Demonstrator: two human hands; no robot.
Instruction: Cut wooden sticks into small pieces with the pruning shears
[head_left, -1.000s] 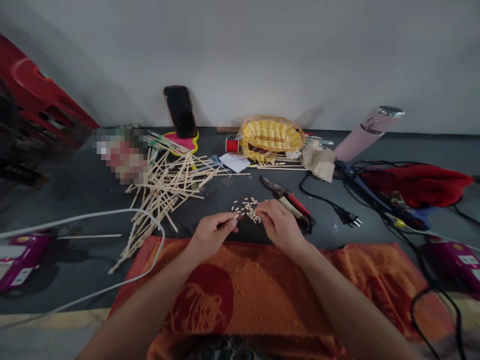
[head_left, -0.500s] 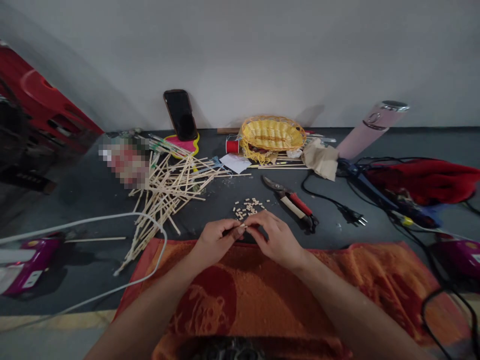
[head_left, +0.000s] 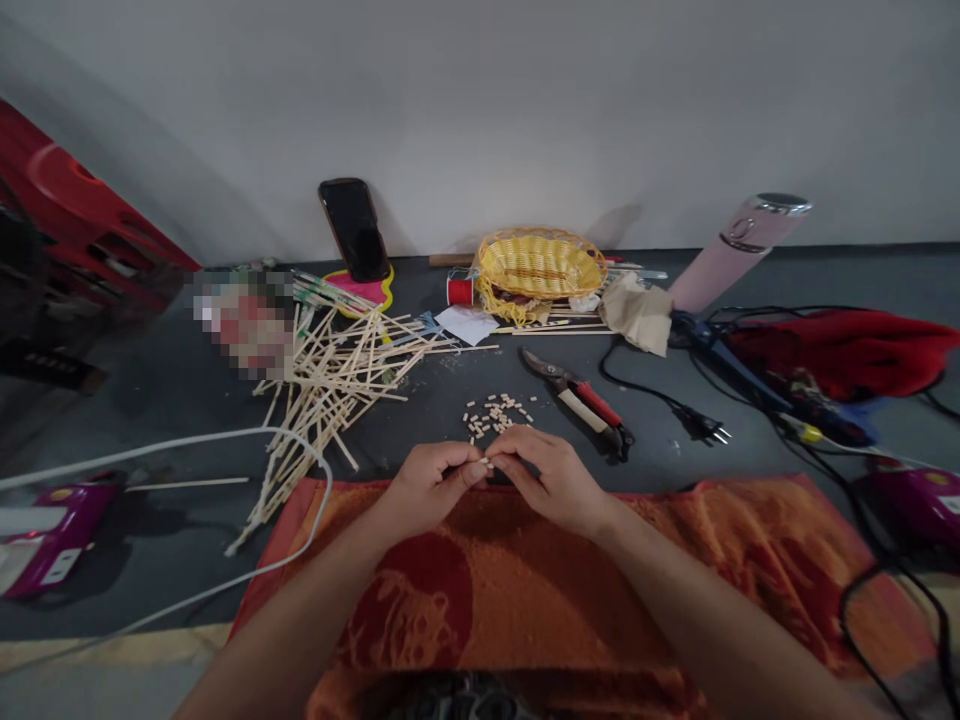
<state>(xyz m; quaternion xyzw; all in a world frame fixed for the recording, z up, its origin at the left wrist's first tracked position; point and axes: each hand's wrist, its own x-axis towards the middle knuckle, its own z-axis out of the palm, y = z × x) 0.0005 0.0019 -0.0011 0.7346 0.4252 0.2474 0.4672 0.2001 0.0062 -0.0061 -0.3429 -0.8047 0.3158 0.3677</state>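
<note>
Together, the left hand and the right hand are held fingertip to fingertip above the near edge of an orange towel, with both forearms angled inward from below. Thumb and forefinger of each are closed in a pinch, and a short wooden piece is gripped where they meet; whether a second one is held there is too small to tell. Just beyond the fingers, a scatter of similar cut pieces is spread on the dark surface.

Pruning shears are laid to the right of the scatter, and a tangled heap of thin sticks is piled to the left. Farther back, a phone is propped up, a red spool is set beside a yellow woven basket, and a pink flask is seen on the right, near a red cloth. The surface is backed by a plain grey wall.

A second ago, the right hand was placed at the scatter, apart from the left; now both are joined at the piece, and the scatter is left uncovered.
</note>
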